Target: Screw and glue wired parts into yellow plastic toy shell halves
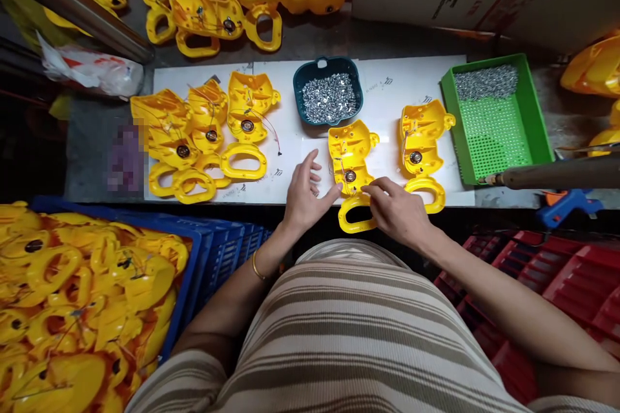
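Observation:
A yellow plastic shell half point(352, 148), hollow side up with a round black speaker and thin wires inside, lies in front of me. Its oval handle point(349, 224) reaches over the table's front edge. My left hand point(310, 190) is at the left of this shell, fingers spread and the thumb tip at its lower edge. On the other side my right hand point(400, 210) has bent fingers pinched together by the shell's lower right corner, above the handle. Whatever lies between those fingertips is hidden. A similar yellow shell point(423, 139) rests to the right.
A dark teal tub point(299, 100) of small metal screws stands behind the shell. To its right is a green basket point(542, 135) with more screws. Several yellow shells point(249, 106) lie leftward. A blue crate point(186, 271) holds more; a blue glue gun point(566, 206) is at right.

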`<action>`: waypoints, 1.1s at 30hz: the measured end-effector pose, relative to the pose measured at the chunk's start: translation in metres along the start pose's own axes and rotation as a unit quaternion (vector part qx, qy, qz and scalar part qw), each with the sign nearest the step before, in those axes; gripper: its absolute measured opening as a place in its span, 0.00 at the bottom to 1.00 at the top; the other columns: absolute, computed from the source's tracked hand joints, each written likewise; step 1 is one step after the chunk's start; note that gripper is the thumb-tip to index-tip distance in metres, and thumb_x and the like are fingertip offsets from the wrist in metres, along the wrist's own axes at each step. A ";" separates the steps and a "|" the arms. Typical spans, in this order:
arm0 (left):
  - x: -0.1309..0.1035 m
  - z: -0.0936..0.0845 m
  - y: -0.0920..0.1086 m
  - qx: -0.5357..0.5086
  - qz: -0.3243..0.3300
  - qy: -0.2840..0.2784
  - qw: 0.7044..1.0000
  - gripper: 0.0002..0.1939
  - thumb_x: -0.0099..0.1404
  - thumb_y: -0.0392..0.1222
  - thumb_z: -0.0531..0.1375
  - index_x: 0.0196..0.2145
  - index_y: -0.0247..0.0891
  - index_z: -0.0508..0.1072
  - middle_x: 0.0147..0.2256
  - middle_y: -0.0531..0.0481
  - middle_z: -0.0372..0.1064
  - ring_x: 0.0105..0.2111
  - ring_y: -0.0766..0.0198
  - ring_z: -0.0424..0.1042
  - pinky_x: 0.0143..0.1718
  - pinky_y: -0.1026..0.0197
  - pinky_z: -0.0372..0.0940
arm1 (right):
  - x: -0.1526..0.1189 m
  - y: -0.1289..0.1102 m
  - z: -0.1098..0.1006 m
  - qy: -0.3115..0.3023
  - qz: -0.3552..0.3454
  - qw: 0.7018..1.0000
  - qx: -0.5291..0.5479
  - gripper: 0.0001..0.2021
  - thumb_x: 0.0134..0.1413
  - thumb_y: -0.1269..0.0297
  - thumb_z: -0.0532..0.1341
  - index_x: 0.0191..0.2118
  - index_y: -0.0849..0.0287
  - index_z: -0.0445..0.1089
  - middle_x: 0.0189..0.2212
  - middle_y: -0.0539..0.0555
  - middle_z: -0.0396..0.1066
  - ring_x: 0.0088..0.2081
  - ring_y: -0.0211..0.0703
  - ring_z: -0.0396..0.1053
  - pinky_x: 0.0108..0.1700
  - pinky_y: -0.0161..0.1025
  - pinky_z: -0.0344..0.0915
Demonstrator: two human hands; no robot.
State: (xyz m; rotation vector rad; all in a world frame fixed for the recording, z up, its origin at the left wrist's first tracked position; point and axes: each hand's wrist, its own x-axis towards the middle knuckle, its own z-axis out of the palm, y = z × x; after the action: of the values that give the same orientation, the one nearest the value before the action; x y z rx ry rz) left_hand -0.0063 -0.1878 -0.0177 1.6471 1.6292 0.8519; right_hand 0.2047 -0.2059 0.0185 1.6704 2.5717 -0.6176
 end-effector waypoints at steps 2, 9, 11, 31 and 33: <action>0.014 -0.006 0.008 0.047 0.071 0.026 0.996 0.34 0.57 0.43 0.65 0.60 0.35 0.63 0.46 0.43 0.68 0.37 0.65 0.68 0.34 0.65 0.68 | 0.004 0.008 -0.004 0.053 0.012 0.997 0.047 0.16 0.63 0.67 0.50 0.52 0.57 0.70 0.48 0.55 0.71 0.40 0.42 0.70 0.26 0.37 0.56; 0.048 -0.009 0.015 0.206 0.117 -0.076 0.969 0.17 0.62 0.35 0.60 0.49 0.36 0.76 0.39 0.46 0.74 0.37 0.61 0.73 0.42 0.61 0.68 | 0.037 0.015 -0.008 0.127 0.048 0.981 0.136 0.15 0.63 0.65 0.52 0.48 0.57 0.73 0.45 0.55 0.72 0.33 0.41 0.69 0.31 0.37 0.57; 0.052 -0.010 0.016 0.220 0.108 -0.101 0.964 0.16 0.62 0.35 0.61 0.49 0.37 0.76 0.41 0.45 0.75 0.38 0.61 0.74 0.41 0.60 0.68 | 0.047 0.014 -0.007 0.123 0.044 0.981 0.142 0.15 0.63 0.65 0.52 0.48 0.57 0.73 0.47 0.56 0.71 0.34 0.41 0.69 0.31 0.37 0.57; 0.044 0.009 0.020 -0.180 -0.129 -0.091 0.971 0.21 0.59 0.40 0.61 0.50 0.34 0.74 0.30 0.50 0.77 0.21 0.72 0.67 0.21 0.71 0.61 | 0.085 0.008 0.001 0.076 0.101 0.940 0.317 0.08 0.57 0.66 0.59 0.39 0.61 0.74 0.39 0.55 0.68 0.35 0.41 0.66 0.37 0.38 0.61; 0.043 0.010 0.019 -0.158 -0.100 -0.105 0.977 0.22 0.60 0.39 0.60 0.52 0.35 0.74 0.29 0.51 0.76 0.22 0.72 0.68 0.23 0.71 0.61 | 0.083 0.005 -0.003 0.074 0.102 0.957 0.263 0.10 0.58 0.64 0.56 0.41 0.61 0.72 0.41 0.57 0.67 0.36 0.43 0.66 0.36 0.38 0.60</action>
State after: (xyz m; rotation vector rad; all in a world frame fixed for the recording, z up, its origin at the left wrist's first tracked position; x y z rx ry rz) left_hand 0.0128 -0.1445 -0.0081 1.2819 1.4036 0.7607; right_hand 0.1744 -0.1305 0.0008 2.1671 2.4130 -1.2951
